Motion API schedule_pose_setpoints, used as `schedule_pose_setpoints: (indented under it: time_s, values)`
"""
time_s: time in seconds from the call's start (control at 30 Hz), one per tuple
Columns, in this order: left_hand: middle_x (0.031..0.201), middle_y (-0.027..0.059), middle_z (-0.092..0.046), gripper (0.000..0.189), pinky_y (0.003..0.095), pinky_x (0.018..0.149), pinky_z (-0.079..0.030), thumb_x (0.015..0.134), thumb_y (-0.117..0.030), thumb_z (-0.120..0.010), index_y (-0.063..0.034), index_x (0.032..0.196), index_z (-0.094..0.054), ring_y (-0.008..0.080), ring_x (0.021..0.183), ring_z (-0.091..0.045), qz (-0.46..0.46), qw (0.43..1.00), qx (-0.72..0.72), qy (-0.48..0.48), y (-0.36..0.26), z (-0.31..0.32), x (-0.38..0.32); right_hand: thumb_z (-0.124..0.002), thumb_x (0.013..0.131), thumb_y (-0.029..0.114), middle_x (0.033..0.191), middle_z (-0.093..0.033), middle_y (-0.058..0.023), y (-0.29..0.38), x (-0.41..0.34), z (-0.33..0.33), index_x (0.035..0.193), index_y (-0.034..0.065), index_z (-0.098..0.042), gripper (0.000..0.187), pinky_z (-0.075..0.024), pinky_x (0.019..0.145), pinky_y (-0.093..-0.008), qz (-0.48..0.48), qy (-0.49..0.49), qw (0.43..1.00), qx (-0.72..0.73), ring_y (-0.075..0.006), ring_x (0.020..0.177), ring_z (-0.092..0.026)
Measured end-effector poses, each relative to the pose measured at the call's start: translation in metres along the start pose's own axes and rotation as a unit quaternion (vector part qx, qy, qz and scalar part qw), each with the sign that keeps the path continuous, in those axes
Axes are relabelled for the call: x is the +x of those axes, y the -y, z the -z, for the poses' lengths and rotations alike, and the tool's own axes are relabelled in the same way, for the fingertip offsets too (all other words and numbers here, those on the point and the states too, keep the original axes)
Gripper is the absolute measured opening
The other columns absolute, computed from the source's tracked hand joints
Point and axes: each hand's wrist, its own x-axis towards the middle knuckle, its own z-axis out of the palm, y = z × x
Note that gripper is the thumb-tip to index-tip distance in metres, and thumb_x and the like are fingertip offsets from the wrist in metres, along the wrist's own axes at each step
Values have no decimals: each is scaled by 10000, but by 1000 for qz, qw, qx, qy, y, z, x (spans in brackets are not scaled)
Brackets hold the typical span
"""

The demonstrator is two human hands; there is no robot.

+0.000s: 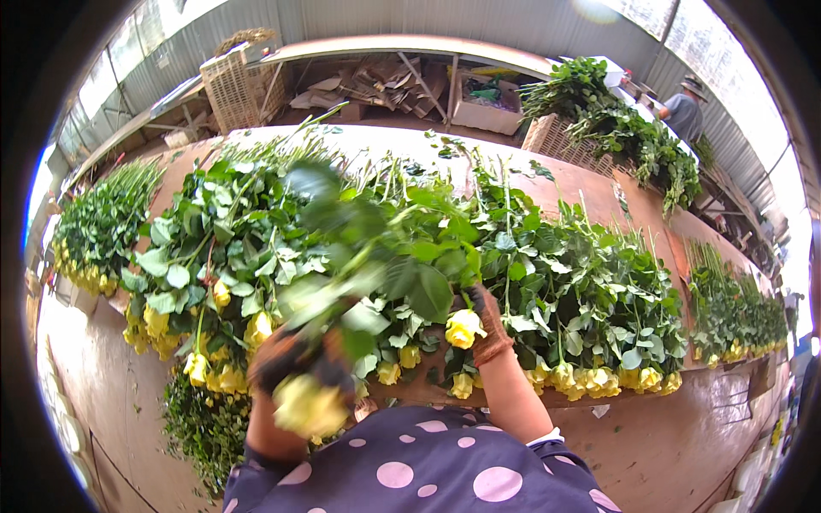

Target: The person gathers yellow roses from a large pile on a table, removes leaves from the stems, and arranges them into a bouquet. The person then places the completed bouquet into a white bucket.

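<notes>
Brown-and-black work gloves cover both my hands. In my left hand [301,362], blurred by motion, is a leafy stem with a yellow rose [311,405] hanging below the fingers. My right hand [486,324] grips another rose stem just above its yellow bloom [464,328]. The leaves of the held stems overlap in front of me, partly blurred. Beneath and around them, long-stemmed yellow roses lie in rows on the table, blooms towards me; one pile [205,256] is at the left and another [577,295] at the right.
Further rose groups lie at the far left [106,224] and far right [731,308]. Cut foliage [208,429] is heaped on the floor below the table's left edge. Beyond the table stand wicker baskets [231,90] and a white box [487,109]. A person [686,112] works at the upper right.
</notes>
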Motion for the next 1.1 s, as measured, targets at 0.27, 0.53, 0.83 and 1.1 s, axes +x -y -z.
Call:
schedule_pose_setpoints:
  time_s: [0.27, 0.53, 0.83, 1.1]
  values:
    - [521, 38, -472, 440, 297, 343, -363, 795, -272, -411, -39, 1165, -364, 169, 406, -445, -408, 880, 219, -105, -45, 6, -151, -447, 779, 102, 731, -567, -79, -29, 17, 1, 1048, 66, -448, 271, -416, 426, -231, 11, 34, 998, -44, -122, 511, -498]
    - [554, 7, -504, 538, 260, 360, -358, 757, -135, -477, -57, 1253, -285, 102, 429, -460, -522, 793, 309, -61, -73, 10, -249, -493, 766, 200, 857, -560, -94, -50, 33, 25, 1000, -9, -491, 313, -447, 603, -256, 84, 51, 975, -200, -160, 694, -531]
    - [1024, 80, -529, 354, 315, 817, -413, 805, -179, -480, -26, 1122, -448, 179, 929, -511, -435, 873, -156, -158, -17, 141, -216, -529, 740, 409, 872, -558, -260, -65, 21, -37, 1070, -61, -395, 590, -443, 709, -407, 93, -54, 652, -751, -387, 836, -542]
    - [1124, 149, -439, 654, 386, 831, -375, 698, -345, -577, -43, 1219, -324, 304, 1009, -433, 105, 284, 918, -256, 89, 134, 12, -622, 622, 234, 916, -574, -179, -49, 29, -24, 935, -55, -488, 446, -434, 768, -337, 113, -30, 791, -600, -297, 858, -560]
